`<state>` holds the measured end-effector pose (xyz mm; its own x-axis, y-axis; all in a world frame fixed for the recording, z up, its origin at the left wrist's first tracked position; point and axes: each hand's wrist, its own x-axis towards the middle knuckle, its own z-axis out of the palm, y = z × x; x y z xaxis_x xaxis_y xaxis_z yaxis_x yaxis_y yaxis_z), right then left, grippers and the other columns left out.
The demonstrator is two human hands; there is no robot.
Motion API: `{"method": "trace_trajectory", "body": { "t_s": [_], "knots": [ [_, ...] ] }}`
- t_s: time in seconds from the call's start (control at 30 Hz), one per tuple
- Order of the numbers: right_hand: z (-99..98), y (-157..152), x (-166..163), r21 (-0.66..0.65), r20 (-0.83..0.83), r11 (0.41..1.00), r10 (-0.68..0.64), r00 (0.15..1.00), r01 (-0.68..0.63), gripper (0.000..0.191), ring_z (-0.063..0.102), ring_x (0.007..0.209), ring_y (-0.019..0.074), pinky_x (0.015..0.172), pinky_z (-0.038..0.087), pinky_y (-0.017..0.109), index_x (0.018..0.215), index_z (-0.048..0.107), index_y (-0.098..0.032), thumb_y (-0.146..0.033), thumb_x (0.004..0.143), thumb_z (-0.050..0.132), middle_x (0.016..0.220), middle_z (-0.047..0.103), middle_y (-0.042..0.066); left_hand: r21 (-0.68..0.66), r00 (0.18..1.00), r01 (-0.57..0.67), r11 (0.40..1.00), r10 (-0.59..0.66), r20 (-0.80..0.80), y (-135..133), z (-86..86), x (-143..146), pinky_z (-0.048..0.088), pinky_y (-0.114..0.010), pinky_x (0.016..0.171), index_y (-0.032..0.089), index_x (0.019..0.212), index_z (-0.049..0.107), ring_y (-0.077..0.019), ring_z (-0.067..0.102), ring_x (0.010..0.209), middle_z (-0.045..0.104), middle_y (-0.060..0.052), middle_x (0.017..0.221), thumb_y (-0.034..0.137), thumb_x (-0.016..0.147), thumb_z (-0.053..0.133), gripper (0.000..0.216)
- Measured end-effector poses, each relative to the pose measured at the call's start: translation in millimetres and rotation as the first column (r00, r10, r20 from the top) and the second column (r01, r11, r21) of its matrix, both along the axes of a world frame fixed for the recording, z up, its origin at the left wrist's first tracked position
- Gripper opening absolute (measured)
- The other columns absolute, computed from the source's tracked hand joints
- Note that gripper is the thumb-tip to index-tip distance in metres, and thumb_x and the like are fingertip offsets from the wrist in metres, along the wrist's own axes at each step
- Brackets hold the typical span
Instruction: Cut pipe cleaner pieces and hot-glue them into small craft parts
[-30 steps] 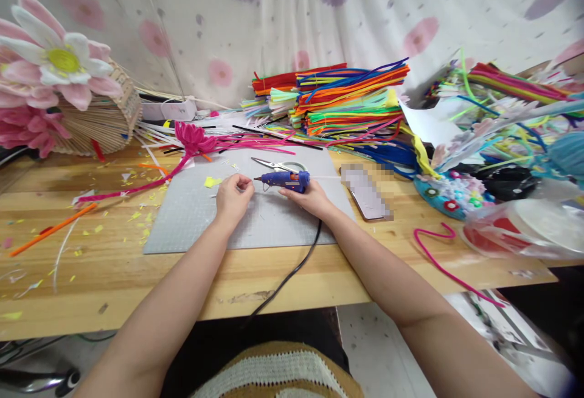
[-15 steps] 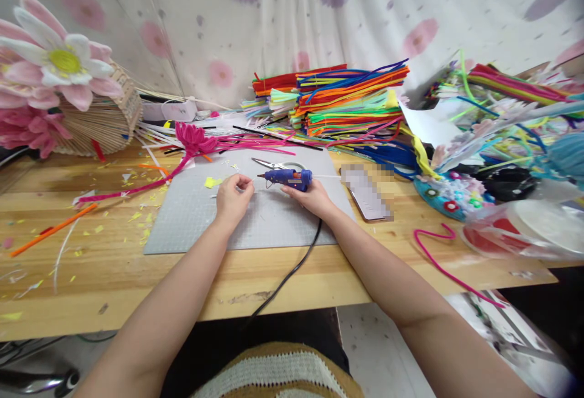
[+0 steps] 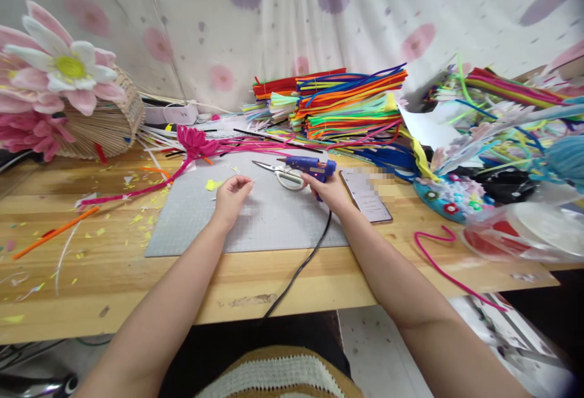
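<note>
My right hand grips a blue hot glue gun by its handle, at the far right part of the grey cutting mat; its black cord runs off the table's front edge. The gun's nozzle points left, above a pair of scissors lying on the mat. My left hand rests on the mat with its fingertips pinched on something small I cannot make out. A pink pipe-cleaner flower with a long stem lies at the mat's far left corner.
A phone lies right of the mat. Stacks of coloured pipe cleaners fill the back and right. A big pink flower on a woven fan stands at left. A loose pink pipe cleaner and an orange one lie on the wooden table.
My right hand has carried the glue gun away from my left hand, to the right and farther back, uncovering the scissors. My left hand stays where it was.
</note>
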<state>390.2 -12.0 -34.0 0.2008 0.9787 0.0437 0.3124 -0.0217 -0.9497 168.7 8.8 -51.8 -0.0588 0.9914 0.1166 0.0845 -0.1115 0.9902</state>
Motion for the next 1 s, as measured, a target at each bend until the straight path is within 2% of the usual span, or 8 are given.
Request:
{"method": "trace_trajectory", "body": {
  "t_s": [0.17, 0.27, 0.37, 0.47, 0.6, 0.73, 0.83, 1.0],
  "knots": [
    [-6.7, 15, 30, 0.087, -0.044, 0.966, -0.242, 0.969, 0.245, 0.039, 0.036, 0.037, 0.0077, 0.04, 0.031, 0.024, 0.068, 0.06, -0.016, -0.055, 0.064, 0.06, 0.042, 0.043, -0.004, -0.025, 1.0, -0.018, 1.0, 0.018, -0.003, -1, 1.9, -1, 0.043, -0.025, 0.068, 0.019, 0.069, 0.056, -0.0114, 0.052, 0.067, 0.057, 0.001, 0.069, 0.029, 0.063, 0.06, 0.013],
    [-18.1, 24, 43, 0.073, 0.039, 0.931, -0.361, 0.932, 0.358, 0.041, 0.04, 0.039, 0.0098, 0.043, 0.034, 0.025, 0.073, 0.061, -0.014, -0.054, 0.063, 0.06, 0.043, 0.045, -0.003, -0.033, 0.999, -0.033, 0.999, 0.033, 0.012, 0, 1.1, -1, 0.042, -0.025, 0.068, 0.018, 0.069, 0.056, -0.0115, 0.052, 0.068, 0.058, 0.0, 0.07, 0.029, 0.063, 0.06, 0.013],
    [-28.6, 31, 48, 0.009, 0.216, 0.927, -0.368, 0.904, 0.375, 0.041, 0.05, 0.047, 0.0156, 0.052, 0.041, 0.029, 0.077, 0.062, -0.012, -0.051, 0.064, 0.06, 0.049, 0.054, 0.002, -0.012, 0.996, -0.047, 0.999, 0.048, 0.07, 2, 0.6, -3, 0.042, -0.025, 0.068, 0.018, 0.069, 0.058, -0.0107, 0.051, 0.066, 0.058, 0.001, 0.069, 0.029, 0.061, 0.063, 0.014],
    [-32.0, 35, 44, -0.004, 0.383, 0.937, -0.322, 0.866, 0.35, 0.043, 0.06, 0.069, 0.0236, 0.067, 0.045, 0.036, 0.087, 0.063, -0.011, -0.049, 0.068, 0.057, 0.069, 0.065, 0.01, 0.019, 0.987, -0.089, 0.996, 0.085, 0.139, 5, 1.1, -7, 0.041, -0.024, 0.067, 0.017, 0.067, 0.058, -0.0101, 0.051, 0.065, 0.057, 0.001, 0.067, 0.028, 0.059, 0.065, 0.015],
    [-26.8, 34, 38, 0.001, 0.508, 0.949, -0.272, 0.817, 0.316, 0.043, 0.06, 0.089, 0.0278, 0.079, 0.044, 0.04, 0.099, 0.06, -0.013, -0.044, 0.071, 0.056, 0.094, 0.066, 0.014, 0.043, 0.973, -0.142, 0.989, 0.131, 0.192, 9, 1.4, -12, 0.041, -0.024, 0.068, 0.017, 0.066, 0.059, -0.0101, 0.052, 0.065, 0.057, 0.002, 0.066, 0.026, 0.057, 0.066, 0.015],
    [-19.2, 18, 45, -0.002, 0.513, 0.976, -0.187, 0.838, 0.219, 0.049, 0.06, 0.09, 0.0267, 0.08, 0.046, 0.041, 0.103, 0.057, -0.014, -0.046, 0.067, 0.063, 0.099, 0.064, 0.014, 0.09, 0.973, -0.157, 0.984, 0.138, 0.186, 13, -0.1, -17, 0.041, -0.025, 0.069, 0.017, 0.066, 0.06, -0.0101, 0.053, 0.065, 0.058, 0.001, 0.066, 0.026, 0.058, 0.066, 0.014],
    [-18.3, -5, 69, 0.105, 0.44, 0.983, -0.18, 0.88, 0.149, 0.056, 0.059, 0.09, 0.0232, 0.079, 0.048, 0.039, 0.105, 0.054, -0.015, -0.051, 0.063, 0.065, 0.1, 0.062, 0.012, 0.136, 0.975, -0.176, 0.975, 0.154, 0.158, 15, 0.1, -21, 0.041, -0.024, 0.069, 0.016, 0.067, 0.06, -0.0095, 0.053, 0.064, 0.059, 0.001, 0.066, 0.026, 0.059, 0.066, 0.015],
    [-35.5, -56, 132, 0.212, 0.371, 0.918, -0.394, 0.841, 0.336, 0.052, 0.058, 0.083, 0.0209, 0.072, 0.05, 0.04, 0.102, 0.054, -0.017, -0.055, 0.067, 0.059, 0.097, 0.06, 0.011, 0.139, 0.952, -0.277, 0.951, 0.252, 0.176, 20, 5.6, -33, 0.041, -0.022, 0.065, 0.016, 0.066, 0.059, -0.0085, 0.052, 0.062, 0.058, 0.002, 0.065, 0.022, 0.059, 0.064, 0.011]
  ]
}}
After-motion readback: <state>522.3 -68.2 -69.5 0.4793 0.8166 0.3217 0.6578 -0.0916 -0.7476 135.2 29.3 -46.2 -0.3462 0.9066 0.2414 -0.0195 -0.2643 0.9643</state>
